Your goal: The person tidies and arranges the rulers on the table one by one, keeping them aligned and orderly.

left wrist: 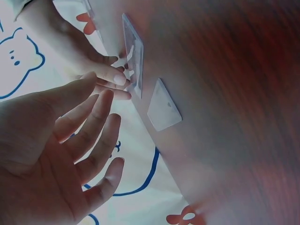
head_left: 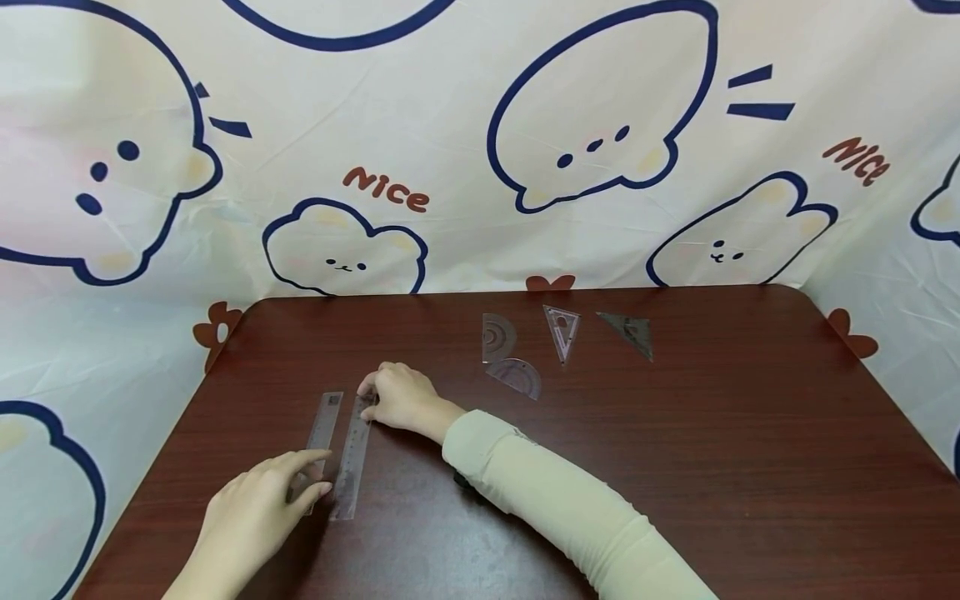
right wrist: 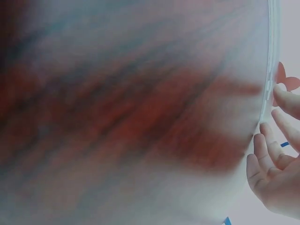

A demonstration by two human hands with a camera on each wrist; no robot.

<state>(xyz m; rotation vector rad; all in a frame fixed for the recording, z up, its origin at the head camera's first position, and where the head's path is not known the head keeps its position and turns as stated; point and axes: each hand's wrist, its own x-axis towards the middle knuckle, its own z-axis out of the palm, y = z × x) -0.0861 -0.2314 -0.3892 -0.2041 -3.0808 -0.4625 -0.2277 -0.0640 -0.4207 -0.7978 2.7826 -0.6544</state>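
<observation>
Two clear rulers lie side by side on the brown table. My right hand [head_left: 405, 400] pinches the far end of the right-hand ruler [head_left: 351, 471], thumb and fingers at its edges. In the right wrist view the thumb meets the long edge of a clear ruler [right wrist: 269, 70]. My left hand [head_left: 251, 508] hovers by the near part of the left-hand ruler [head_left: 326, 417], partly covering it. The left wrist view shows that hand's fingers [left wrist: 101, 126] spread and apart from the rulers.
Farther back on the table [head_left: 675, 467] lie two clear protractors [head_left: 498, 337], a clear set square [head_left: 562, 333] and a darker-looking set square [head_left: 633, 333]. A pale cloth printed with cartoon animals [head_left: 465, 125] hangs behind and around the table.
</observation>
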